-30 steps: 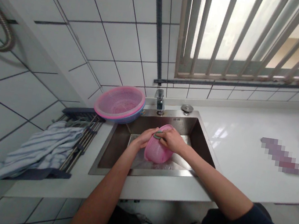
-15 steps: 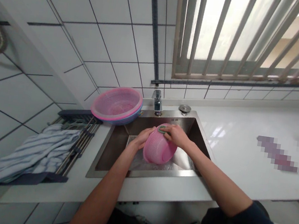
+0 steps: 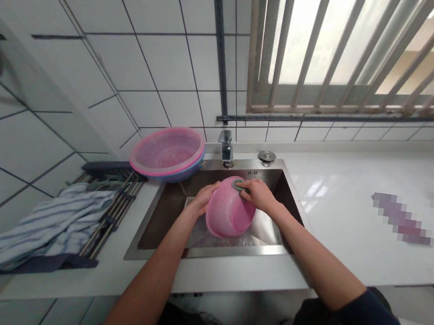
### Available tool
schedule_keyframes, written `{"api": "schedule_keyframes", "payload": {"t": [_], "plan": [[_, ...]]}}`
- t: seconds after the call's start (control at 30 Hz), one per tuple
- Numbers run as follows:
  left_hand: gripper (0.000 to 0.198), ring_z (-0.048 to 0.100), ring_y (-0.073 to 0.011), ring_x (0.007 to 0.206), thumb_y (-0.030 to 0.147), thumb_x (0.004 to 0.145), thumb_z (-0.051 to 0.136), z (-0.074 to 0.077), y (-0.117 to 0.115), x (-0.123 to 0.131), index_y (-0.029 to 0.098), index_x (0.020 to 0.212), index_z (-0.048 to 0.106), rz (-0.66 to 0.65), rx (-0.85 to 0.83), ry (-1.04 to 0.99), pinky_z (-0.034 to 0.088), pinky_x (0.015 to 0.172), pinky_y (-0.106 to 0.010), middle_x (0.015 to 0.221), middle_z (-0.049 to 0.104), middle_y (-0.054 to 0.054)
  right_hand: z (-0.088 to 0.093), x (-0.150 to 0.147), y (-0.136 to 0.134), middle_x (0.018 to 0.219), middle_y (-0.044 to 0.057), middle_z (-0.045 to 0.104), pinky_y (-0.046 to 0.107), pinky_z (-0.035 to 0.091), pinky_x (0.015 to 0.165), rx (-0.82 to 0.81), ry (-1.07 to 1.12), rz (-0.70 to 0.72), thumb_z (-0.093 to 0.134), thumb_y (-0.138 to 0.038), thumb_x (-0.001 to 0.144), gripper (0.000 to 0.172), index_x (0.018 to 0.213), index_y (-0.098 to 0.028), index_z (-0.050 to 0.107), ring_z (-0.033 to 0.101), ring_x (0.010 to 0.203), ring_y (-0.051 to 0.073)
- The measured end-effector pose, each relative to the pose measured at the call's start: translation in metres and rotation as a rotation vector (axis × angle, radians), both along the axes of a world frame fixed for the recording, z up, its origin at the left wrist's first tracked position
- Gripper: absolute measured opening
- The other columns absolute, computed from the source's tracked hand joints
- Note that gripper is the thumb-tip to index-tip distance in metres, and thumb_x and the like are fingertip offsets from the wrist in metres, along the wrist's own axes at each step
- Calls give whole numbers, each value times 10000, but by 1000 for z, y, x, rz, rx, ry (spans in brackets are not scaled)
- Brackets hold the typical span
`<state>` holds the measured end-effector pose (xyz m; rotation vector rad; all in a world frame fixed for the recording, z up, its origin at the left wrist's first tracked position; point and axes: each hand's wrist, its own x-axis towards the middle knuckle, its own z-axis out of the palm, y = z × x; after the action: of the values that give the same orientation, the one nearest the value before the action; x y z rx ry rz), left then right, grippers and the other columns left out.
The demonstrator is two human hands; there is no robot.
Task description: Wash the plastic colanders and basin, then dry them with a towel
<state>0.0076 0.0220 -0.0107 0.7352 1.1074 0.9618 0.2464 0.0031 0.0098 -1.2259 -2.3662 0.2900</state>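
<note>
A small pink plastic strainer basket (image 3: 229, 214) is held tilted over the steel sink (image 3: 161, 214), its bottom turned toward me. My left hand (image 3: 204, 198) grips its left rim. My right hand (image 3: 259, 194) is closed on a green scouring sponge (image 3: 237, 186) and presses it against the basket's upper rim.
A larger pink strainer nested in a blue bowl (image 3: 169, 151) sits at the sink's back left corner. The tap (image 3: 225, 147) and a drain plug (image 3: 267, 156) stand behind the sink. A striped cloth (image 3: 42, 224) lies on a drying rack at left. White counter (image 3: 353, 225) stretches right.
The basket has been turned and lifted a little, and my right hand with the sponge has slid along the upper rim. The camera has shifted slightly.
</note>
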Motion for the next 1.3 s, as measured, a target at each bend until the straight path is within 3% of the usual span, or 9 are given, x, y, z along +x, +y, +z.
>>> {"api": "schedule_keyframes", "payload": {"t": [0.2, 0.3, 0.53, 0.63, 0.8, 1.0, 1.17, 1.3], "plan": [[198, 659, -172, 625, 292, 954, 757, -3, 3, -4, 120, 857, 748, 34, 0, -1, 550, 662, -290, 739, 751, -61, -2, -41, -24, 1208, 106, 814, 355, 476, 1022, 41, -64, 232, 669, -218, 983, 382, 1349, -238, 777, 740, 1089, 254], [168, 671, -167, 670, 272, 940, 778, -4, 3, -6, 109, 901, 765, -14, 26, -20, 555, 705, -285, 796, 771, -70, 1, -37, -22, 1196, 107, 812, 362, 463, 1027, 33, -94, 154, 649, -231, 1010, 387, 1380, -258, 758, 735, 1095, 254], [242, 704, -183, 869, 297, 884, 860, -6, -6, -5, 119, 1040, 811, -274, 112, -80, 550, 872, -300, 1031, 804, -96, 6, 10, 4, 1298, 85, 794, 340, 502, 1067, -38, -64, -200, 539, -218, 1043, 422, 1413, -266, 737, 728, 1188, 250], [274, 713, -201, 992, 271, 882, 858, -9, -6, -6, 136, 1116, 810, -327, 121, -109, 533, 956, -310, 1135, 801, -105, 4, 10, 4, 1304, 78, 793, 331, 507, 1068, -42, -52, -204, 536, -217, 1037, 430, 1414, -261, 736, 730, 1197, 252], [325, 729, -212, 857, 427, 962, 771, -13, -3, -11, 144, 1120, 797, -435, -19, -45, 534, 806, -299, 1017, 807, -112, 5, -9, -7, 1311, 107, 785, 332, 506, 1029, -48, -95, -123, 543, -200, 1026, 440, 1429, -236, 717, 743, 1151, 260], [351, 760, -250, 898, 428, 1051, 635, -12, -2, -5, 110, 1076, 781, -366, -25, -162, 564, 867, -338, 1003, 812, -152, 5, -37, -23, 1211, 127, 800, 370, 489, 1001, -4, -155, -50, 552, -211, 1038, 372, 1367, -222, 725, 733, 1091, 263], [234, 699, -172, 638, 333, 1010, 701, -14, 0, -7, 114, 945, 749, -217, -70, -114, 542, 641, -268, 831, 782, -88, -9, -65, -36, 1185, 132, 798, 399, 457, 1025, 94, -226, 214, 611, -232, 1036, 282, 1262, -196, 776, 702, 1101, 275], [199, 720, -171, 683, 312, 965, 761, -12, -1, -7, 114, 974, 766, -232, -42, -134, 564, 683, -268, 860, 788, -84, -5, -57, -30, 1195, 129, 799, 416, 429, 1047, 118, -210, 158, 612, -248, 1041, 312, 1309, -230, 769, 700, 1122, 282]]}}
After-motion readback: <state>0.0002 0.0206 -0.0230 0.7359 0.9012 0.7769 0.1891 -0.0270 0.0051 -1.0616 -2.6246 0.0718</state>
